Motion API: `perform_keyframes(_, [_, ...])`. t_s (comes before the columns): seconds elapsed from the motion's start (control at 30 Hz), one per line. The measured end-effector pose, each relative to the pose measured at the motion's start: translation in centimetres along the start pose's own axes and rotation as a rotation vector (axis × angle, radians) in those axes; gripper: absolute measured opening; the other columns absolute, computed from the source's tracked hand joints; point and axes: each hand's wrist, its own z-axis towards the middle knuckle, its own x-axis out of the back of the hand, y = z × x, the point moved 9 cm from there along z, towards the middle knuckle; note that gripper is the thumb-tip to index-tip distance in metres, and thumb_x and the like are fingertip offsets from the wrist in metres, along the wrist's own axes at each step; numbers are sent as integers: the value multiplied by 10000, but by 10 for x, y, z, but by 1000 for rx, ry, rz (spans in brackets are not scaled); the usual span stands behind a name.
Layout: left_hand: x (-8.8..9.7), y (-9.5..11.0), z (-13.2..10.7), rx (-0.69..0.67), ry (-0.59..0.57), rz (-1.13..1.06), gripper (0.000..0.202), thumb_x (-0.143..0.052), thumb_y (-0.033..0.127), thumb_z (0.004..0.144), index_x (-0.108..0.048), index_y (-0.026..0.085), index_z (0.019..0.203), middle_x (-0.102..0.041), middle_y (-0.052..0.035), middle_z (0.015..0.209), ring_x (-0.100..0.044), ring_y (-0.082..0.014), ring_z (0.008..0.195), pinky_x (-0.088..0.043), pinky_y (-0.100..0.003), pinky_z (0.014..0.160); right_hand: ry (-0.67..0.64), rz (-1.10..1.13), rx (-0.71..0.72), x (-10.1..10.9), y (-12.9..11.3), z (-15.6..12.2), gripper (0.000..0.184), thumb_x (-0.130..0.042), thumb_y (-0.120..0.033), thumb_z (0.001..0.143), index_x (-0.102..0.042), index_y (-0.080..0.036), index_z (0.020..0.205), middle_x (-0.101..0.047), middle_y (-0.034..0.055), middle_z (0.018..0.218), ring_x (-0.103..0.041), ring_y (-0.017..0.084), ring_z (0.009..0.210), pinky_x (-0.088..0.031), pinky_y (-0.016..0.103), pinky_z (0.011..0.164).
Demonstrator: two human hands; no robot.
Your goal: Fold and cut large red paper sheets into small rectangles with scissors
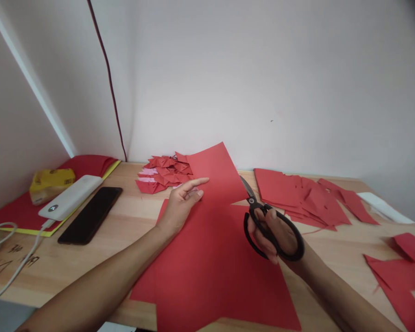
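Note:
My left hand (184, 203) pinches the left edge of a red paper sheet (216, 173), which is raised and tilted above the table. In my right hand (271, 230) are black-handled scissors (251, 201), with fingers and thumb through the loops. The blades sit at the sheet's lower right edge and are partly hidden by the paper. Beneath both hands lie larger red paper sheets (217, 272), overlapping and reaching the table's front edge.
Folded red and pink paper pieces (166, 173) lie behind my left hand. Cut red papers (276, 186) are piled at the back right, with red scraps (401, 274) nearer. At left are a phone (90, 216), a white power bank (71, 198) with cable, and a yellow packet (51, 184).

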Motion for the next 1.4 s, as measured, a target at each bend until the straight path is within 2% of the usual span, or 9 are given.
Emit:
perform_keyframes(0.1, [0,-7,0,53,8,-63,292,-715,226,769,-756,263,1055,-688,-7,880,-511,-108,706,-404,-221,701,-63,77,38,-8,3,1,613,-309,-740,891,-555,-187,795,-407,-63,382,-355,90,250,-232,231,310])
perform_keyframes(0.2, [0,-9,0,83,20,-118,295,-734,202,732,-773,260,1019,-713,-13,888,-513,-108,693,-407,-228,696,-106,97,44,-15,2,0,662,-296,-793,851,-545,-179,826,-457,-53,437,-411,94,299,-295,232,347])
perform_keyframes(0.3, [-2,-11,0,112,11,-141,299,-735,188,722,-777,253,1010,-727,-21,915,-525,-108,699,-412,-228,700,-130,84,26,-19,-1,-2,642,-302,-783,857,-536,-185,853,-512,-27,517,-480,114,389,-357,250,404])
perform_keyframes(0.47, [-3,-9,-1,105,-4,-110,277,-729,185,716,-782,230,984,-736,-38,941,-537,-109,692,-421,-231,679,-152,119,39,-22,-9,-3,622,-327,-792,842,-511,-199,803,-488,-36,494,-451,118,358,-339,260,391])
perform_keyframes(0.6, [-9,-8,-3,107,-20,-99,267,-741,170,691,-785,215,950,-726,-27,841,-529,-96,639,-428,-229,651,-136,122,78,-20,-11,-2,677,-310,-802,838,-547,-169,814,-493,-32,476,-456,110,345,-340,239,381])
perform_keyframes(0.8, [-17,-10,-6,114,-67,-92,273,-731,160,707,-784,227,966,-610,25,602,-517,-87,598,-409,-211,620,-80,79,87,-15,-14,-3,684,-332,-805,831,-559,-160,803,-500,-32,456,-470,99,338,-352,213,377])
perform_keyframes(0.97, [-16,-11,-5,116,-73,-100,286,-730,160,701,-782,222,976,-589,26,595,-519,-85,596,-389,-210,609,6,9,83,-8,-17,-5,672,-322,-779,859,-564,-158,774,-471,-47,408,-448,79,293,-299,190,343])
perform_keyframes(1.13, [-16,-12,-5,115,-84,-86,291,-727,168,715,-774,208,999,-576,22,603,-517,-93,598,-381,-226,621,36,-42,85,-6,-15,-6,669,-308,-771,870,-557,-159,762,-429,-61,369,-402,74,254,-263,190,312])
perform_keyframes(1.4, [-15,-7,-3,101,-101,-94,431,-715,149,719,-728,244,1140,-431,58,581,-433,-82,571,-361,-234,625,72,-114,115,0,-17,-8,625,-320,-719,908,-553,-158,760,-414,-49,332,-371,76,279,-227,194,315])
